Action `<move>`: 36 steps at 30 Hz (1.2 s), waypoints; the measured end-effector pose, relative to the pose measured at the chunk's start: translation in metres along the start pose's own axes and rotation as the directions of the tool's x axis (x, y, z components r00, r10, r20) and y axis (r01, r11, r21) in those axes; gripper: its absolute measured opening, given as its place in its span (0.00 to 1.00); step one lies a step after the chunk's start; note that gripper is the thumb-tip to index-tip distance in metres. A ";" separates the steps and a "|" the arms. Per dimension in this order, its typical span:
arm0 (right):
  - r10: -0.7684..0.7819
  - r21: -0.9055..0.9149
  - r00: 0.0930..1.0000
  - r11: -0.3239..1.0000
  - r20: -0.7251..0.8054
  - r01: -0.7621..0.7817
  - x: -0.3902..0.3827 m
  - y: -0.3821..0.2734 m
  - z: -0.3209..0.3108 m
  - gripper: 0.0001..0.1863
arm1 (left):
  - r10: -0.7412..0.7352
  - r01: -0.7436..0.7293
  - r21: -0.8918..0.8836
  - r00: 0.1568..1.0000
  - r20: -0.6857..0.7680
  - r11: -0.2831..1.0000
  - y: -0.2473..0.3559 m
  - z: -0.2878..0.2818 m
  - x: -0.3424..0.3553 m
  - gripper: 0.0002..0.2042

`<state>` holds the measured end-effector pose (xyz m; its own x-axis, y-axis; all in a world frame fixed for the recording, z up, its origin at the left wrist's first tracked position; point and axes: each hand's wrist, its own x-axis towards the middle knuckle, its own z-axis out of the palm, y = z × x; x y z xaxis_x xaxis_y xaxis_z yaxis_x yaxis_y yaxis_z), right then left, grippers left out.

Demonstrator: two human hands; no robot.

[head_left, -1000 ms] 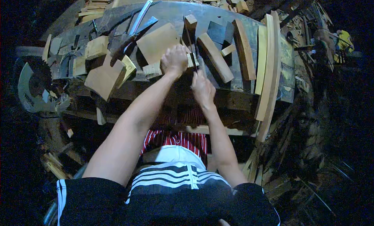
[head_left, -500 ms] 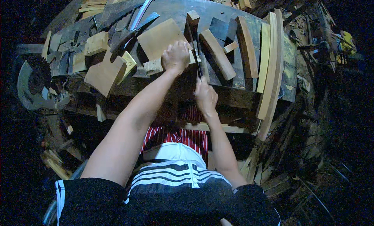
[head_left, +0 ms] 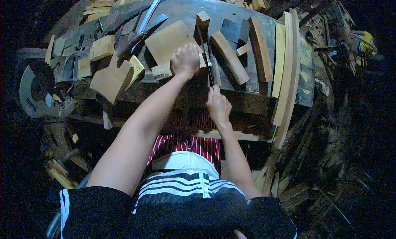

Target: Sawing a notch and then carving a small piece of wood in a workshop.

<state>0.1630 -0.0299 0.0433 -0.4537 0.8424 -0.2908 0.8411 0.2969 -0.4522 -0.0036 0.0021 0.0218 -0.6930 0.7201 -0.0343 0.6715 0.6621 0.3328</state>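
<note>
The dark workbench [head_left: 185,10] fills the upper half of the frame, strewn with wood offcuts. Long curved wooden strips [head_left: 284,74] run down its right edge, and a circular saw blade [head_left: 31,90] sits at the left edge. A flat square board [head_left: 167,41] lies at upper centre, with a brown wooden block [head_left: 229,57] to its right. The left arm reaches up from the lower left, nearly straight, and the left hand [head_left: 185,59] is a closed fist pressing down on a small pale wood piece [head_left: 161,70] at the board's lower edge. The right forearm rises from lower centre, elbow bent; the right hand [head_left: 218,107] is wrapped around the handle of a narrow handsaw [head_left: 209,72], whose blade runs upward just right of the left fist. The hands are near each other but apart.
</note>
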 end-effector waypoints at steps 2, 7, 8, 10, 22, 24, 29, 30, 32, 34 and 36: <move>0.010 -0.016 1.000 1.000 0.028 -0.009 -0.010 0.003 -0.003 0.15 | -0.017 0.017 -0.014 1.000 0.014 1.000 -0.003 0.001 0.001 0.17; -0.075 -0.026 0.982 0.997 -0.171 0.072 0.046 -0.009 0.010 0.13 | 0.023 -0.023 -0.001 0.999 0.034 1.000 0.007 0.006 0.003 0.17; -0.102 -0.045 0.963 0.995 -0.248 0.094 0.050 -0.008 0.013 0.11 | 0.032 -0.031 -0.005 0.999 0.036 0.999 0.005 0.010 0.003 0.17; -0.124 -0.022 0.964 0.992 -0.235 0.122 0.043 -0.005 0.021 0.11 | 0.025 -0.025 0.007 1.000 -0.001 1.000 -0.007 0.012 0.006 0.17; -0.083 -0.049 0.984 0.996 -0.161 0.076 0.042 -0.010 0.011 0.14 | 0.015 -0.015 0.027 1.000 -0.019 1.000 0.004 0.007 0.004 0.17; -0.042 -0.003 0.995 0.999 -0.095 0.042 0.026 -0.003 0.014 0.14 | -0.008 0.008 0.030 1.000 0.008 1.000 0.002 0.003 0.002 0.17; -0.017 -0.012 1.000 1.000 -0.008 0.017 -0.010 0.009 0.000 0.14 | -0.012 0.012 -0.026 1.000 0.000 1.000 0.003 0.004 0.001 0.16; -0.022 -0.043 0.999 0.999 -0.046 0.020 -0.001 0.009 0.001 0.14 | -0.004 0.004 -0.032 1.000 0.004 0.999 0.006 0.005 0.001 0.16; -0.062 -0.033 0.990 0.998 -0.123 0.058 0.028 -0.001 0.005 0.14 | -0.004 0.004 -0.040 1.000 0.015 0.999 0.005 0.010 0.004 0.16; -0.079 -0.012 0.981 0.997 -0.174 0.078 0.044 -0.011 0.011 0.15 | -0.001 0.001 -0.018 1.000 0.004 1.000 0.000 0.013 0.004 0.16; -0.073 0.013 0.982 0.997 -0.173 0.077 0.035 -0.007 0.017 0.15 | 0.001 -0.001 0.002 1.000 -0.002 1.000 0.000 0.009 0.002 0.16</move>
<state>0.1364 -0.0102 0.0217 -0.4565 0.8833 -0.1069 0.7998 0.3547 -0.4843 -0.0027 0.0049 0.0134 -0.6928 0.7204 -0.0321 0.6727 0.6617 0.3311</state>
